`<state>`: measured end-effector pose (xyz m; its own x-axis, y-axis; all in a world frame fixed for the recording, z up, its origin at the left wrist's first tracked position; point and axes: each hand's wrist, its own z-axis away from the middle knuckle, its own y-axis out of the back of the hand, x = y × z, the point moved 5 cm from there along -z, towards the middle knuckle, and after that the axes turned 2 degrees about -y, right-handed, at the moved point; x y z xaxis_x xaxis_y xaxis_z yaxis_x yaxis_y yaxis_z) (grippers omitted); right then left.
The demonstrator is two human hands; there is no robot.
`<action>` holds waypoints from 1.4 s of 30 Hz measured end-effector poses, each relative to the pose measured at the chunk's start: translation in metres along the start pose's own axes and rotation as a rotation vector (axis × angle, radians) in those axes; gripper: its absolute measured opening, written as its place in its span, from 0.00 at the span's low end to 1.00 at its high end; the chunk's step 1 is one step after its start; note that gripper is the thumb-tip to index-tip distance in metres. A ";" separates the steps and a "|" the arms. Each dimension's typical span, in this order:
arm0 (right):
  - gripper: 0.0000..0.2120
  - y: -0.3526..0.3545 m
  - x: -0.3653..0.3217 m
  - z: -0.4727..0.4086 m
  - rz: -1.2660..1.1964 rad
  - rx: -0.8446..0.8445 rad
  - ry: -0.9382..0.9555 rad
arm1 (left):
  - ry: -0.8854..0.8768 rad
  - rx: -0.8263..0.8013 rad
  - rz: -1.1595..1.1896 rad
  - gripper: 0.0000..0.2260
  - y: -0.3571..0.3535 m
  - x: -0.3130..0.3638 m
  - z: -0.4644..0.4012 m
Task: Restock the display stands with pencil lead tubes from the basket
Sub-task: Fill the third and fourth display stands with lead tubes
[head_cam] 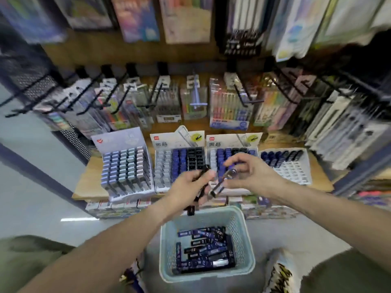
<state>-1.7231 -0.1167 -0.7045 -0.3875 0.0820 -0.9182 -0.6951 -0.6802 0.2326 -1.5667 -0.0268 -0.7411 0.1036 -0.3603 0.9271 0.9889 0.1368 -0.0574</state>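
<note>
Pinching one tube (222, 182) between thumb and fingertips, right hand (251, 176) holds it tilted, clear-looking body with a dark cap at the near end. Left hand (188, 187) is curled round a bundle of dark tubes (197, 193), ends poking out near and far of the fist. Both hands hover just near of the middle display stands (179, 166), above the shelf edge.

Step in hand, my read: feeding tubes one at a time from the left-hand bundle into slots. Next move needs the tube turned upright and lined up with a free slot. The far-right stand (296, 172) shows the most bare slots; the middle two look mostly full. Which colour column it belongs in I can't tell, too blurred.

Basket (167, 240), pale blue, sits on the floor near of the shelf, between the person's knees, with a loose heap of blue and black tubes (205, 250) in it. Plenty left to stock.
</note>
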 end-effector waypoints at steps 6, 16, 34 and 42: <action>0.20 0.025 -0.043 0.012 -0.056 0.055 0.157 | -0.086 -0.042 -0.061 0.13 -0.008 0.046 0.012; 0.17 0.036 -0.026 0.001 -0.213 0.285 0.277 | -0.019 0.043 0.111 0.10 -0.026 0.033 -0.017; 0.06 0.197 0.048 -0.013 0.762 0.582 0.038 | 0.181 0.008 0.287 0.12 -0.118 -0.011 -0.078; 0.08 0.216 0.081 -0.050 0.968 0.477 0.082 | 0.233 -0.034 0.533 0.06 -0.189 -0.010 -0.118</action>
<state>-1.8745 -0.2927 -0.7449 -0.8693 -0.3985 -0.2925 -0.2869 -0.0750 0.9550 -1.7420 -0.1582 -0.7831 0.6048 -0.4441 0.6610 0.7963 0.3266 -0.5091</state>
